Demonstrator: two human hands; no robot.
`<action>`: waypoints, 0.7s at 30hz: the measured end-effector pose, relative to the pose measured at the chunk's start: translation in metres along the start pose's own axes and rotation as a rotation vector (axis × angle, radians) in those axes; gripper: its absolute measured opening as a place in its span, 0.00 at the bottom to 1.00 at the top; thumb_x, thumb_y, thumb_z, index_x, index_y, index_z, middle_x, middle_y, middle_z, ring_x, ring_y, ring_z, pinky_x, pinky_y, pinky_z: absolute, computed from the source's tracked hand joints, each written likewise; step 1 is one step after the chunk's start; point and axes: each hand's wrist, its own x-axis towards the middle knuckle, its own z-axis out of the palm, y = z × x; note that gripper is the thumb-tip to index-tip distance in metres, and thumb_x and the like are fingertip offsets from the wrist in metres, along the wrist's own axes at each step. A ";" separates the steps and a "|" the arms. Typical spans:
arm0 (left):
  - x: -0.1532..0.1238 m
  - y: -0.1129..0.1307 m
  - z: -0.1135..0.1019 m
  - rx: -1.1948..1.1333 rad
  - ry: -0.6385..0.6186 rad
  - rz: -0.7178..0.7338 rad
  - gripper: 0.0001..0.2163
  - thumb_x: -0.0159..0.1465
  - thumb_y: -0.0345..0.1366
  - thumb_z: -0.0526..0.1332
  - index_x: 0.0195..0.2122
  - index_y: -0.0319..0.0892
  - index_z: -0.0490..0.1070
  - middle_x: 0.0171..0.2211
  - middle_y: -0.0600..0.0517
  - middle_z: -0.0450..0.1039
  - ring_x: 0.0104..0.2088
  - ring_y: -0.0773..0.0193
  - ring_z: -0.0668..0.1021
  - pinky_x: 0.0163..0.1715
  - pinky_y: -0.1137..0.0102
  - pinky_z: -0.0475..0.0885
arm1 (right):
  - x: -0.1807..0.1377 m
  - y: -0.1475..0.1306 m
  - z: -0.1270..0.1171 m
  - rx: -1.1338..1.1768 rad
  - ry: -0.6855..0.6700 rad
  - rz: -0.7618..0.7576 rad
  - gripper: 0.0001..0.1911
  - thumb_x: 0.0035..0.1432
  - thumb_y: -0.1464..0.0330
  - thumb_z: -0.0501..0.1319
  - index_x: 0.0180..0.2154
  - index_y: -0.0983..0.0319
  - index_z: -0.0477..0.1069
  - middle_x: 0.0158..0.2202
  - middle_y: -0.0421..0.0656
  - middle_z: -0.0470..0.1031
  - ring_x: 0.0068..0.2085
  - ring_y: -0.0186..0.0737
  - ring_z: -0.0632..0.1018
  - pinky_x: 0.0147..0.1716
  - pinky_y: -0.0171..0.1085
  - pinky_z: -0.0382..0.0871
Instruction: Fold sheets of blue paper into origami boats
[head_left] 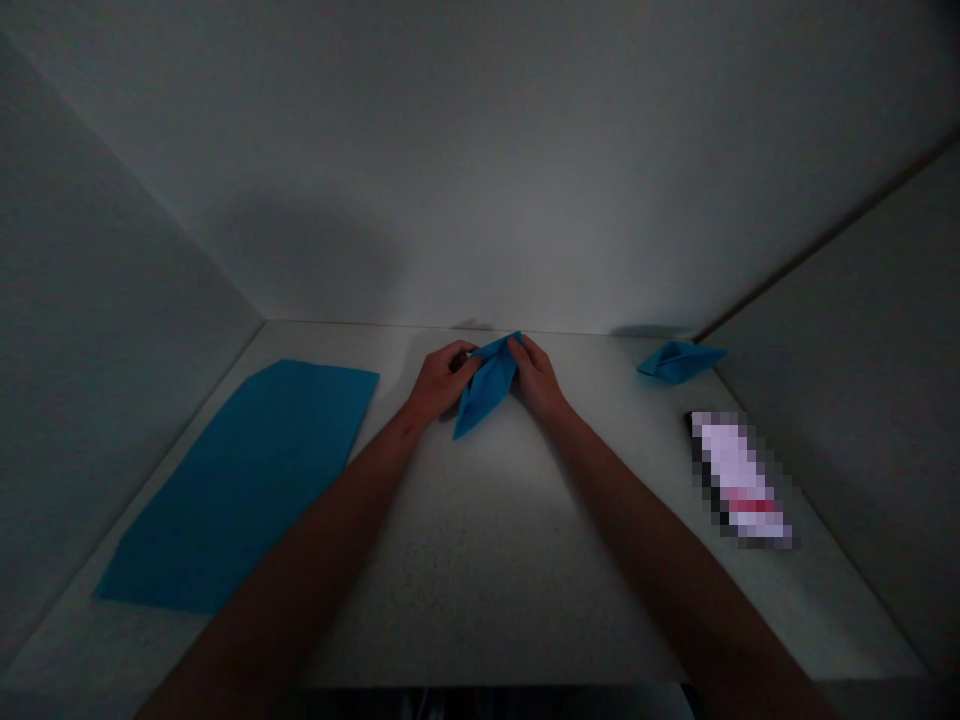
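Observation:
Between my two hands is a piece of folded blue paper, held just above the white table with one pointed end angled down to the left. My left hand grips its left side, thumb on top and fingers curled behind. On the other side, my right hand pinches the upper right edge, with the thumb over the fold. The fingertips underneath the paper are hidden. A folded blue paper boat rests at the back right of the table.
Blue paper sheets lie flat on the left of the white table, partly behind my left forearm. A blurred-out phone lies at the right. Pale walls enclose the table at the back and both sides.

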 end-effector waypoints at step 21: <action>0.005 -0.004 0.001 -0.001 0.048 0.006 0.10 0.69 0.44 0.64 0.39 0.45 0.80 0.31 0.53 0.78 0.33 0.63 0.78 0.36 0.69 0.71 | 0.006 -0.034 -0.020 -0.092 0.147 -0.162 0.31 0.66 0.34 0.60 0.48 0.53 0.77 0.34 0.40 0.70 0.36 0.40 0.77 0.31 0.37 0.70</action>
